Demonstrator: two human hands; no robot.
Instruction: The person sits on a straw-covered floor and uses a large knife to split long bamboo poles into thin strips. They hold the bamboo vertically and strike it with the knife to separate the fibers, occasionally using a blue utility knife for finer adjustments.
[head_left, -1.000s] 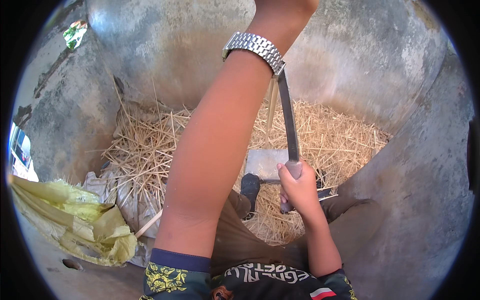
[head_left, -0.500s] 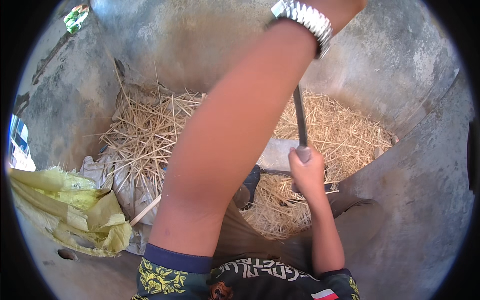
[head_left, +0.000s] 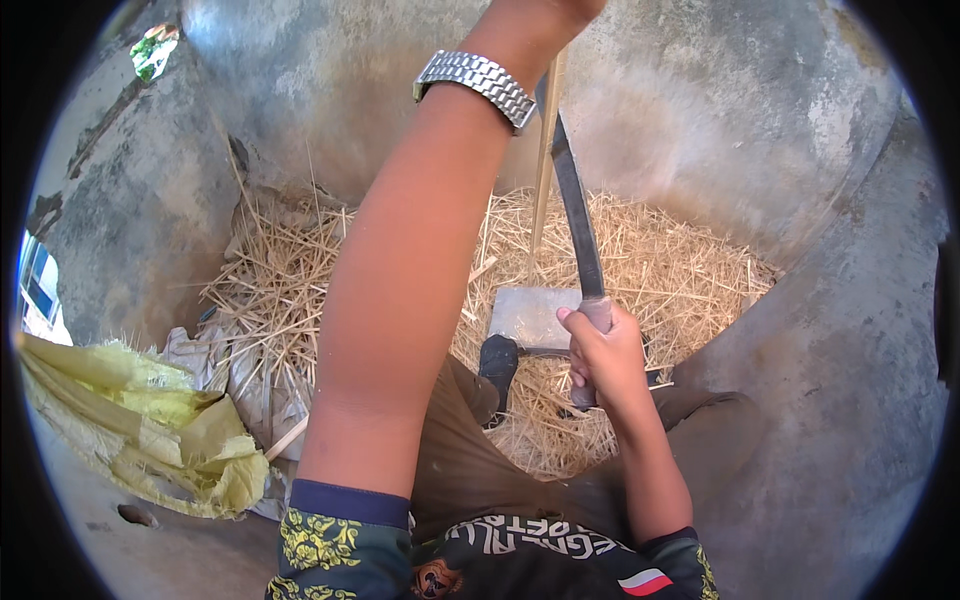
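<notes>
Knife [head_left: 576, 205] in right hand [head_left: 612, 352], upright beside pale strip [head_left: 544, 165].
Right hand is closed round the handle, thumb high by the blade root; left hand [head_left: 560, 10] is cut off at the top edge, so can't tell its grip or whether it has the strip. Strip hangs just below it, passing in front of the blade near the tip; contact unclear. Slab [head_left: 528, 315] sits below, on straw [head_left: 690, 270]. For clean blade work, I'd anchor the strip firmly up top, hold the blade at a shallow, constant angle and use light, even strokes. Main risk: tip end is close to the left wrist and watch [head_left: 478, 80], so keep strokes away from that arm.
</notes>
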